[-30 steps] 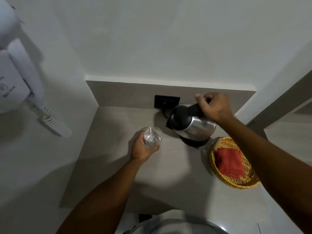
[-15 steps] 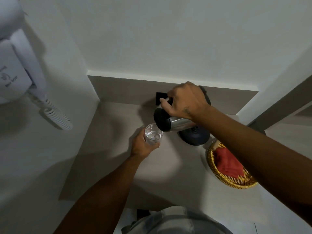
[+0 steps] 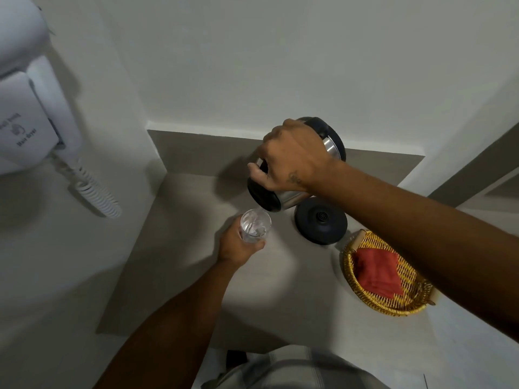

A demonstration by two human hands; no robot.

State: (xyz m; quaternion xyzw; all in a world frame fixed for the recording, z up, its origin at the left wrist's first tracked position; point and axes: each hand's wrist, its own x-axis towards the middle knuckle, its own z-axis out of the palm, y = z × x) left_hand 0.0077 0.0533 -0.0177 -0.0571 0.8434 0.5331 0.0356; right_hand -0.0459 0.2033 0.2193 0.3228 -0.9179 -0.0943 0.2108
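Note:
A steel kettle (image 3: pixel 289 196) with a black lid and handle is lifted off its round black base (image 3: pixel 321 221) and tipped steeply to the left. My right hand (image 3: pixel 292 161) grips its handle from above. The spout hangs just over a clear glass (image 3: pixel 255 224) that my left hand (image 3: pixel 237 245) holds upright above the grey counter (image 3: pixel 196 276). Water shows in the glass.
A woven yellow basket (image 3: pixel 393 304) with a folded red cloth (image 3: pixel 377 272) sits right of the base, under my right forearm. A white wall-mounted hair dryer (image 3: pixel 25 122) with a coiled cord hangs on the left wall. Walls close in the counter at the back and left.
The kettle came off its base, swung left over the glass and tipped further. The glass stayed where it was, in my left hand.

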